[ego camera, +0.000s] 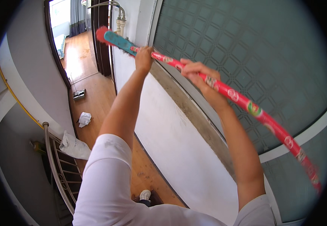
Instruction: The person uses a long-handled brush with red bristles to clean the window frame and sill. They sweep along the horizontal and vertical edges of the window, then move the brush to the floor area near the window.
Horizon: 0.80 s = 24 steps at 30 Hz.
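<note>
A broom with a red patterned handle (pixel 237 97) slants across the view, bowed by the lens. Its teal head (pixel 119 42) has red bristles (pixel 102 34) with grey dust clinging along the edge. My left hand (pixel 144 60) grips the handle right beside the head. Farther down, my right hand (pixel 201 74) wraps around the handle, its fingers partly hidden behind it. The head is held up near pipes (pixel 120 24) on the wall. Below the handle runs a dusty window ledge (pixel 186 106), in front of patterned frosted glass (pixel 222 42).
A metal stair railing (pixel 56 172) stands at left, a white bag (pixel 74 147) against it. On the wooden floor lie a dustpan (pixel 79 94), crumpled white packaging (pixel 84 119) and dust clumps (pixel 143 175). My shoe (pixel 145 195) is beside a dark stool-like surface (pixel 156 197). Ahead is an open doorway (pixel 78 56).
</note>
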Tool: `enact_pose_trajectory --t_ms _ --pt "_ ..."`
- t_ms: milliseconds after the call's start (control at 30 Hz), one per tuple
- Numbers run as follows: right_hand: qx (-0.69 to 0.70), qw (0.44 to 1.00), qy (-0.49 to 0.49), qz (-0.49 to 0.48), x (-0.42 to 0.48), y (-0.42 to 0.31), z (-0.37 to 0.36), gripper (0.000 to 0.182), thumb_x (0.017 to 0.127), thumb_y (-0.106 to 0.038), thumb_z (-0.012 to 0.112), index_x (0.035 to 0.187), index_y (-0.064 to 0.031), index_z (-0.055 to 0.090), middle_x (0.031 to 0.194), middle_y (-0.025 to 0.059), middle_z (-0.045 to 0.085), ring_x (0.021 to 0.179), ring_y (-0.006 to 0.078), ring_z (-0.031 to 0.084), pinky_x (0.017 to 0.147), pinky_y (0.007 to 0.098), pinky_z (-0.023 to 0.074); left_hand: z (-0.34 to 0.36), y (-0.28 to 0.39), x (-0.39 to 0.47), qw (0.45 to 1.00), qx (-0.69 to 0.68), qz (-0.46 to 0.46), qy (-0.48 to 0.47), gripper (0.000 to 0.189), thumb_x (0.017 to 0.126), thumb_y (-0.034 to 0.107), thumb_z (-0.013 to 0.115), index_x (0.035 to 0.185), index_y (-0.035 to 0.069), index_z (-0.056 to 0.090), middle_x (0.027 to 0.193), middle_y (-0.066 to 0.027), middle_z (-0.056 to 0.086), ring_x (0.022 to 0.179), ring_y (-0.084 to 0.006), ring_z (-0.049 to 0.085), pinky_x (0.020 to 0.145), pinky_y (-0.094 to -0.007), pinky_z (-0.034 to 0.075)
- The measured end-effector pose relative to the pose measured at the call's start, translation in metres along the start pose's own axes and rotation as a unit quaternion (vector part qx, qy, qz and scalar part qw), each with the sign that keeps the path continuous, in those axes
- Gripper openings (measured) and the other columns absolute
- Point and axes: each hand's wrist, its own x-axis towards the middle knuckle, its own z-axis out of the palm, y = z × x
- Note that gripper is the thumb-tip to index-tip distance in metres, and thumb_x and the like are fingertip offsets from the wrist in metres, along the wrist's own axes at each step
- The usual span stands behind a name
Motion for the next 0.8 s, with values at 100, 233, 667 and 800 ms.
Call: enact_pose_trajectory --t_ms 100,233,667,800 --pt "-0.027 0.999 -0.018 0.002 -0.011 0.007 0.002 0.010 0.086 0.002 0.053 0.093 0.0023 0.060 0.110 0.0098 0.058 0.116 0.0244 0.049 0.093 0.0324 0.0452 -0.003 -0.003 -0.011 1.000 0.011 0.010 -0.009 0.021 0.075 0.023 0.068 0.071 0.004 0.061 0.076 -0.0115 0.058 0.079 -0.0311 0.057 0.070 -0.0397 0.045" --pt "0.040 0.992 0.053 0.103 -0.037 -0.021 0.016 0.009 0.083 -0.001 0.057 0.091 -0.0025 0.062 0.108 0.0081 0.062 0.101 0.0149 0.057 0.083 0.0264 0.0452 -0.027 0.015 -0.027 0.998 -0.013 0.036 -0.041 0.012 0.072 0.014 0.064 0.069 0.005 0.055 0.076 -0.0110 0.054 0.082 -0.0300 0.053 0.076 -0.0383 0.042" --pt "-0.054 0.987 -0.137 -0.067 -0.065 -0.060 0.007 0.019 0.066 0.014 0.058 0.075 -0.0029 0.059 0.100 0.0139 0.064 0.090 0.0217 0.064 0.065 0.0283 0.0501 -0.120 0.043 -0.073 0.984 -0.075 0.127 -0.097 0.009 0.070 0.010 0.069 0.073 0.007 0.061 0.065 -0.0059 0.059 0.064 -0.0245 0.056 0.063 -0.0359 0.043" --pt "-0.001 0.999 -0.041 0.036 -0.076 -0.057 0.003 0.015 0.076 0.007 0.059 0.088 -0.0001 0.058 0.113 0.0185 0.057 0.103 0.0257 0.058 0.084 0.0323 0.0499 -0.096 0.042 -0.060 0.990 -0.054 0.129 -0.030 0.010 0.069 0.010 0.068 0.071 0.007 0.059 0.066 -0.0061 0.059 0.066 -0.0247 0.057 0.062 -0.0355 0.043"
